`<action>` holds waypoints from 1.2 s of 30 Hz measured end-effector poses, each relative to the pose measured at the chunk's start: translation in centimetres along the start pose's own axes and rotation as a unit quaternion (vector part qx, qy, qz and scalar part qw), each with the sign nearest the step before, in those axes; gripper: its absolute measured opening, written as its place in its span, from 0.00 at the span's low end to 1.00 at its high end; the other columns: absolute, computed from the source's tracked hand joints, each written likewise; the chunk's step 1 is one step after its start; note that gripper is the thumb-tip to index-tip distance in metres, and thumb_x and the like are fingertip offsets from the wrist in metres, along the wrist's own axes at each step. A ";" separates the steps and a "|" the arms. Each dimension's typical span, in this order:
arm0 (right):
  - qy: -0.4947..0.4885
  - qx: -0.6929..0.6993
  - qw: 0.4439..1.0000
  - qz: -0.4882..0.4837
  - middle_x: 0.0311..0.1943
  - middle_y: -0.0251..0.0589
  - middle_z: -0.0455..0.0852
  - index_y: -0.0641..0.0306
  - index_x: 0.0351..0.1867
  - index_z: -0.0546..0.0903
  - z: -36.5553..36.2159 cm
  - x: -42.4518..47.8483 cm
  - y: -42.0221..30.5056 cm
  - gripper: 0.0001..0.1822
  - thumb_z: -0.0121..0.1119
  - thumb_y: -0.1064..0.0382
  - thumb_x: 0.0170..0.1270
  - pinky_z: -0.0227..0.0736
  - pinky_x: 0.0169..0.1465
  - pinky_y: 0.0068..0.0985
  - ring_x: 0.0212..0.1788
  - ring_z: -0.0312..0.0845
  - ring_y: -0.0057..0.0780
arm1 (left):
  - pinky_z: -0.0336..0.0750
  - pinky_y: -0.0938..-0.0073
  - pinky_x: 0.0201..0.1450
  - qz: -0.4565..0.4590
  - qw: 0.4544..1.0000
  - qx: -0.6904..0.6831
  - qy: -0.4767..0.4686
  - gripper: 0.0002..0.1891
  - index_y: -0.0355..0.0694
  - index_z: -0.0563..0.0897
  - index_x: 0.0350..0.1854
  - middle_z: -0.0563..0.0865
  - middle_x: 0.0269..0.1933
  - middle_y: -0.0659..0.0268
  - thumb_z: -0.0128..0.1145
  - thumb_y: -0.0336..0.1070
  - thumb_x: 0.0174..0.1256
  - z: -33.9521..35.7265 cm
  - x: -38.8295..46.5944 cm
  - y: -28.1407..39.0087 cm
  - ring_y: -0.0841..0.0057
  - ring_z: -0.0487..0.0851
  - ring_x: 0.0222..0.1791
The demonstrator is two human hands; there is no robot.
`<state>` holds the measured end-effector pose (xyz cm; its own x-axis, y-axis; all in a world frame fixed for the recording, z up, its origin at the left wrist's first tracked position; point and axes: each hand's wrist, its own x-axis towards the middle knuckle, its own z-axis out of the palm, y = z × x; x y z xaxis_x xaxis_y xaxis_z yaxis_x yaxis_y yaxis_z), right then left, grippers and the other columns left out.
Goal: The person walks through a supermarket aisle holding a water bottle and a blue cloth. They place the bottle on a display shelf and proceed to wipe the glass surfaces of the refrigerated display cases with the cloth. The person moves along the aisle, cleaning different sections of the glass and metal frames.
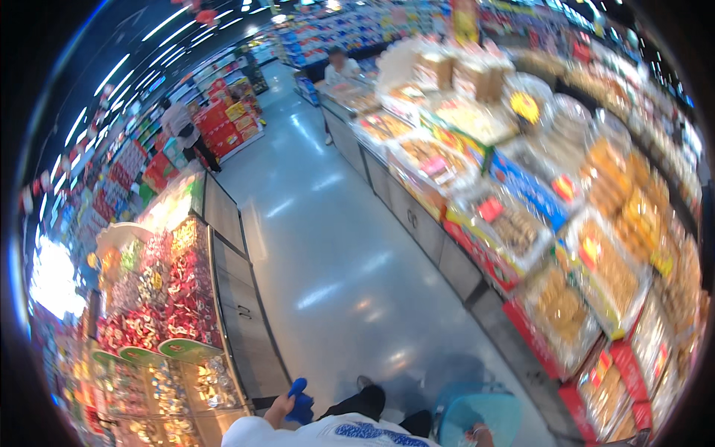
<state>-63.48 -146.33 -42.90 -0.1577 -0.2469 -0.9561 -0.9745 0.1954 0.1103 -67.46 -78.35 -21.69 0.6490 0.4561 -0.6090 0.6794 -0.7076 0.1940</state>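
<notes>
My left hand (281, 409) grips a dark blue object (300, 401), perhaps cloth or a glove, beside the candy stand at the lower left. At the bottom right of centre, my right hand (480, 434) is over a light blue plastic basket or bin (505, 413); blur and the picture's edge hide whether its fingers hold the rim or a handle. Wrapped candies in red wrappers (190, 290) fill a sloped display to the left. On the right, clear-wrapped trays of baked snacks (561, 302) lie in rows on a long counter.
A shiny floor aisle (335, 251) runs between wood-fronted cabinets (246, 313) and the snack counter (413, 223). One person (184, 128) stands by stacked red boxes (220, 123) at the far left. Another person (339, 67) is behind the counter's far end.
</notes>
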 end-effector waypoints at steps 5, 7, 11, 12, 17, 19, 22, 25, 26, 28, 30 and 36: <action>-0.021 -0.036 0.998 -0.053 0.22 0.50 0.81 0.64 0.41 0.73 9.6 -6.7 -5.9 0.13 0.39 0.59 0.69 0.76 0.22 0.43 0.17 0.77 0.40 | 0.70 0.57 0.60 -0.055 0.975 -0.205 0.067 0.27 0.33 0.77 0.56 0.81 0.51 0.41 0.41 0.52 0.69 -0.7 9.1 -4.5 0.49 0.77 0.56; -0.041 -0.066 0.995 -0.065 0.23 0.50 0.81 0.65 0.41 0.73 14.6 -9.6 -8.7 0.13 0.39 0.59 0.70 0.77 0.23 0.43 0.18 0.77 0.40 | 0.68 0.59 0.61 -0.075 0.925 -0.358 0.101 0.27 0.29 0.77 0.54 0.78 0.55 0.41 0.41 0.51 0.70 0.7 14.8 -7.7 0.49 0.75 0.58; -0.052 -0.081 0.993 -0.069 0.24 0.50 0.82 0.66 0.40 0.73 21.7 -13.4 -13.3 0.14 0.39 0.58 0.71 0.78 0.27 0.44 0.21 0.79 0.41 | 0.67 0.65 0.62 -0.079 0.865 -0.486 0.094 0.24 0.36 0.71 0.64 0.77 0.59 0.51 0.43 0.46 0.74 -8.2 19.1 0.1 0.64 0.75 0.58; -0.062 -0.098 0.991 -0.069 0.24 0.49 0.82 0.66 0.40 0.73 24.2 -14.4 -14.7 0.14 0.40 0.58 0.71 0.79 0.27 0.44 0.21 0.79 0.41 | 0.66 0.65 0.63 -0.033 0.850 -0.514 0.110 0.24 0.34 0.71 0.64 0.77 0.58 0.52 0.43 0.47 0.74 -9.4 21.0 -0.8 0.64 0.75 0.58; -0.036 -0.123 0.991 -0.044 0.21 0.48 0.81 0.66 0.35 0.73 33.0 -17.0 -21.4 0.13 0.41 0.59 0.72 0.79 0.29 0.44 0.21 0.79 0.40 | 0.67 0.66 0.61 -0.019 0.824 -0.560 0.086 0.24 0.33 0.71 0.62 0.78 0.57 0.54 0.42 0.46 0.75 -20.8 29.5 0.9 0.66 0.75 0.56; -0.041 -0.132 0.989 -0.054 0.22 0.48 0.81 0.66 0.35 0.74 36.4 -17.8 -24.9 0.13 0.41 0.60 0.71 0.79 0.28 0.44 0.21 0.79 0.40 | 0.68 0.64 0.59 -0.052 0.832 -0.533 0.145 0.23 0.33 0.74 0.58 0.81 0.54 0.51 0.42 0.48 0.73 -22.6 34.2 -1.8 0.61 0.77 0.55; -0.053 -0.131 0.988 -0.061 0.22 0.48 0.81 0.66 0.35 0.74 42.3 -20.3 -30.7 0.13 0.41 0.61 0.71 0.79 0.28 0.43 0.21 0.79 0.40 | 0.68 0.62 0.59 -0.101 0.869 -0.452 0.176 0.24 0.34 0.76 0.56 0.82 0.53 0.49 0.42 0.50 0.72 -27.4 38.4 -5.1 0.58 0.78 0.56; -0.061 -0.124 0.988 -0.071 0.22 0.48 0.81 0.67 0.36 0.74 47.5 -23.4 -36.4 0.12 0.41 0.62 0.70 0.79 0.28 0.43 0.21 0.79 0.40 | 0.69 0.61 0.58 -0.147 0.901 -0.358 0.197 0.24 0.33 0.75 0.57 0.82 0.53 0.49 0.43 0.50 0.72 -32.8 40.0 -4.8 0.58 0.78 0.56; -0.061 -0.131 0.987 -0.073 0.22 0.48 0.81 0.67 0.36 0.74 49.3 -24.5 -38.3 0.12 0.41 0.62 0.70 0.79 0.28 0.43 0.21 0.79 0.40 | 0.71 0.61 0.56 -0.185 0.884 -0.382 0.199 0.24 0.33 0.75 0.57 0.82 0.52 0.49 0.42 0.49 0.72 -33.7 39.8 -5.1 0.57 0.79 0.54; -0.061 -0.144 0.984 -0.082 0.22 0.48 0.81 0.67 0.36 0.74 53.2 -26.6 -42.0 0.12 0.41 0.62 0.70 0.79 0.27 0.43 0.21 0.79 0.39 | 0.74 0.59 0.52 -0.213 0.852 -0.437 0.194 0.24 0.33 0.75 0.57 0.84 0.48 0.48 0.42 0.48 0.72 -34.0 40.0 -6.2 0.56 0.82 0.50; -0.053 -0.152 0.983 -0.093 0.22 0.48 0.81 0.67 0.36 0.75 56.8 -28.7 -45.8 0.11 0.41 0.63 0.69 0.78 0.27 0.42 0.21 0.79 0.39 | 0.75 0.58 0.50 -0.228 0.844 -0.446 0.192 0.23 0.32 0.75 0.56 0.85 0.45 0.47 0.43 0.47 0.72 -33.3 40.5 -6.9 0.54 0.83 0.47; -0.072 -0.186 0.973 -0.119 0.23 0.49 0.81 0.68 0.36 0.75 73.2 -34.2 -55.9 0.11 0.41 0.65 0.68 0.78 0.26 0.42 0.21 0.79 0.39 | 0.73 0.56 0.54 -0.359 0.842 -0.368 0.165 0.21 0.36 0.79 0.55 0.83 0.48 0.44 0.45 0.46 0.69 -28.6 44.6 -11.6 0.51 0.82 0.50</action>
<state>8.07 -79.33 -36.22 0.0771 -0.1022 -0.9918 -0.9754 -0.2139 -0.0538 -36.59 -34.36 -29.07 -0.0425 0.8346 -0.5493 0.8861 0.2855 0.3652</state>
